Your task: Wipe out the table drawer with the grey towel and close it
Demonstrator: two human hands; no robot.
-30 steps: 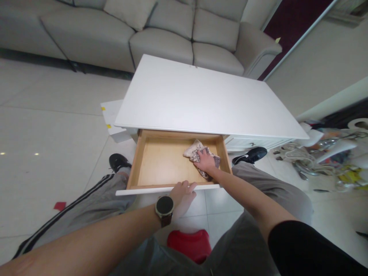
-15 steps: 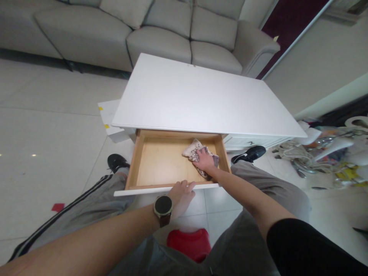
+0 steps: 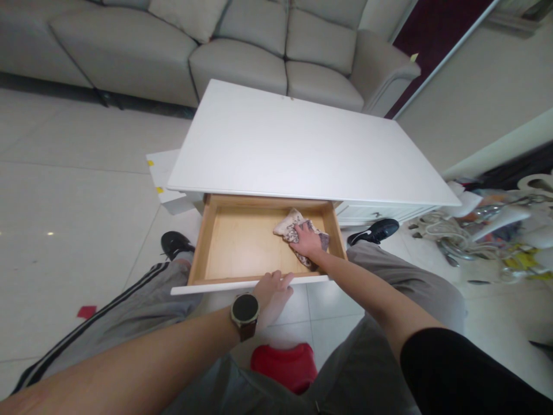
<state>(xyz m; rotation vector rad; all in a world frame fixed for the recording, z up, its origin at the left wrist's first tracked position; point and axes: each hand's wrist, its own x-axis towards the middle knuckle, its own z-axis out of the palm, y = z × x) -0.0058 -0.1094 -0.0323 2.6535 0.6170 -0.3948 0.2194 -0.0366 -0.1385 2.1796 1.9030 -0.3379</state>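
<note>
Grey sofa seats (image 3: 242,69) are stretching along twelve o'clock, beyond the white table (image 3: 311,150) that we are facing, and a red object (image 3: 285,369) is showing at six o'clock, between our legs. Toward us, the table's wooden drawer (image 3: 242,242) is standing pulled out. Inside it, near three o'clock, the patterned cloth (image 3: 286,226) is lying crumpled on the bottom, close to the side wall.

Our right hand (image 3: 307,242) is resting on top of the cloth, its visible fingers spreading over the folds and seeming to press rather than pinch. Our left hand (image 3: 270,294) is lying at six o'clock on the drawer's front edge, fingers bending over the rim; its underside is hiding from view, so we are not able to tell how firmly it is clasping.

By its look, we are judging the cloth light, soft and limp, hardly fragile, and likelier to bunch than to slip under a flat palm. We are favouring a hold at its thick middle; its loose corner at ten o'clock is offering a pinch point. For the drawer, stiff and heavier, we are preferring the front edge.
</note>
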